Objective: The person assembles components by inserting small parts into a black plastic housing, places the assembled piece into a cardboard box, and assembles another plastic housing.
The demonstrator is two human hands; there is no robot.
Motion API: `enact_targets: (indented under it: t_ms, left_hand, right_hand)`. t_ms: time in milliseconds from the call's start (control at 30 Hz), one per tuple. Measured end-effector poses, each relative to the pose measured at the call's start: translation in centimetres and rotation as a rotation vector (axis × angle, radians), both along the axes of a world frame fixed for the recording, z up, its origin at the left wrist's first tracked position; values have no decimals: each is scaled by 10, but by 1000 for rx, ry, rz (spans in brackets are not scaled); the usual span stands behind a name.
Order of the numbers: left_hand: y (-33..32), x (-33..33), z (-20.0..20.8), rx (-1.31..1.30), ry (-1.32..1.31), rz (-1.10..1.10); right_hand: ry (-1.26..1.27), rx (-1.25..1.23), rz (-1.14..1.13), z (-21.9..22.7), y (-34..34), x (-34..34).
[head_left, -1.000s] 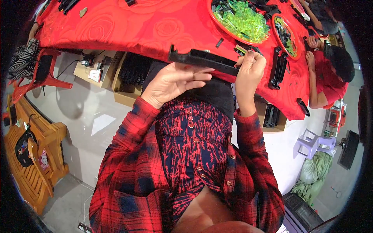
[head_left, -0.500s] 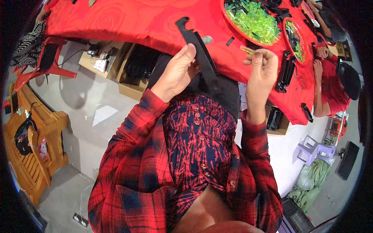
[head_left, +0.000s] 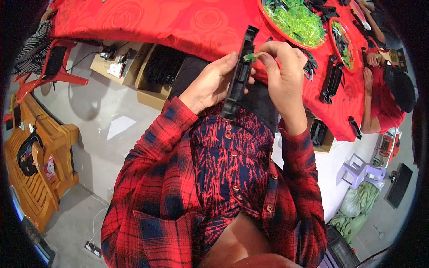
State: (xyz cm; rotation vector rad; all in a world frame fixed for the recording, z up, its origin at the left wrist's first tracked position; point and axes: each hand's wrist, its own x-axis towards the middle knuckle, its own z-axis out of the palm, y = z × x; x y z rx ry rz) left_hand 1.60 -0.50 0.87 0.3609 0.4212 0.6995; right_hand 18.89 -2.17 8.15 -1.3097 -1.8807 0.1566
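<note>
My left hand (head_left: 213,82) is closed round a long black plastic bar (head_left: 238,78), held upright with its channelled side showing. In my right hand (head_left: 283,71), thumb and finger pinch a small translucent green plastic piece (head_left: 251,56). That piece meets the upper part of the bar; whether it sits inside the channel I cannot tell. Just beyond my right hand, an orange-red tray (head_left: 308,46) holds a heap of loose yellow-green pieces (head_left: 297,27).
A red cloth (head_left: 178,18) covers the table. Another tray (head_left: 333,27) with black and green pieces stands to the right. More black bars (head_left: 331,79) lie near the table's right edge. Cardboard boxes (head_left: 149,99) sit below. A co-worker in red (head_left: 384,105) is at the far right.
The black bar has turned so its channelled side faces up. My right hand has moved left, bringing the small green piece from over the table to the bar.
</note>
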Motion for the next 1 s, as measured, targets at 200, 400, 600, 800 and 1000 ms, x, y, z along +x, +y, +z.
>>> enact_targets:
  t_ms: [200, 400, 600, 800, 1000]
  left_hand:
    - [0, 2, -12, 11, -4, -10]
    - [2, 8, -25, -12, -87, 29]
    - [-1, 5, -21, 10, -109, 2]
    - [-4, 7, -23, -19, -143, 28]
    - [-6, 11, -11, -73, -10, 75]
  right_hand:
    - [-184, 15, 59, -1, 1, -1]
    - [-213, -20, 64, -7, 0, -3]
    - [-244, -47, 16, -13, -2, -10]
    - [-330, -19, -48, -17, -6, -15]
    - [-349, -11, -114, -23, -8, -13]
